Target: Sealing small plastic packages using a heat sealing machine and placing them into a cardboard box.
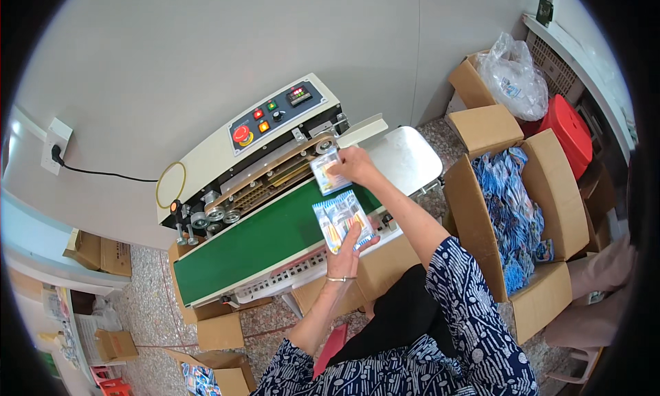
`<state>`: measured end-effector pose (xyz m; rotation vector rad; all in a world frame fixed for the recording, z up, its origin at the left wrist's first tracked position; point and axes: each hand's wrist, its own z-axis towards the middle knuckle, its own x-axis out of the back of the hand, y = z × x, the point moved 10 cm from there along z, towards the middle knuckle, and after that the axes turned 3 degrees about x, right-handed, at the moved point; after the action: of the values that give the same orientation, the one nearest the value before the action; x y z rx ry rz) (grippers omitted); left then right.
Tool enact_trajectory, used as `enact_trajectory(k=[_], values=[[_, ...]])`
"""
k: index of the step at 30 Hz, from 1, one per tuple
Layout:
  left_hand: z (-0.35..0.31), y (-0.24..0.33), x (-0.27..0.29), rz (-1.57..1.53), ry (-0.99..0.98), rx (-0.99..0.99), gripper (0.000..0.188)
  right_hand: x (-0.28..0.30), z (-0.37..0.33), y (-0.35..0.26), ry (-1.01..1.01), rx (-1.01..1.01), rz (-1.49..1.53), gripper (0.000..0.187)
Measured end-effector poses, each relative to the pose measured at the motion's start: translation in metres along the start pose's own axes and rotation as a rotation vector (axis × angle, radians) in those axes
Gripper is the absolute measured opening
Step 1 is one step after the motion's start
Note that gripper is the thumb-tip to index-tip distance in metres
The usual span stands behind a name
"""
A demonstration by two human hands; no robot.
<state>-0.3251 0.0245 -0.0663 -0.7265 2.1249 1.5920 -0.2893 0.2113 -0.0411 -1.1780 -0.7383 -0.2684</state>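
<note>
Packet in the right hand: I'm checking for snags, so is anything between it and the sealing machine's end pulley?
Nothing visible is: the packet in the right hand is close beside the end pulley. The packets in the left hand lie outside that gap.

Right hand (353, 166) farther out, palm down, in a pinch; left hand (346, 251) lower and nearer, thumb uppermost.

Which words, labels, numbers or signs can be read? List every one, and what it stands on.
None reads clearly enough to quote.
Display: lit red digits, too small and blurred.
Control panel: markings too small.
Held packets: printing too small.
Packets in the open box: too small.
Clear plastic bag: blue print, blurred.
</note>
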Motion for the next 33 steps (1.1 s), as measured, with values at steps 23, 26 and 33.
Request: enact_trajectory(k=[23,26,33], values=[[0.038,0.010,-0.013,-0.142,-0.037,-0.009,0.037,0.048,-0.089,-0.007,-0.077,-0.213,0.936,0.022],[0.045,0.008,-0.002,-0.162,0.024,-0.050,0.036,0.044,-0.084,-0.021,-0.105,-0.163,1.027,0.023],[0.046,0.013,-0.001,-0.201,0.079,-0.121,0.033,0.021,-0.092,-0.005,-0.109,-0.265,1.048,0.024]])
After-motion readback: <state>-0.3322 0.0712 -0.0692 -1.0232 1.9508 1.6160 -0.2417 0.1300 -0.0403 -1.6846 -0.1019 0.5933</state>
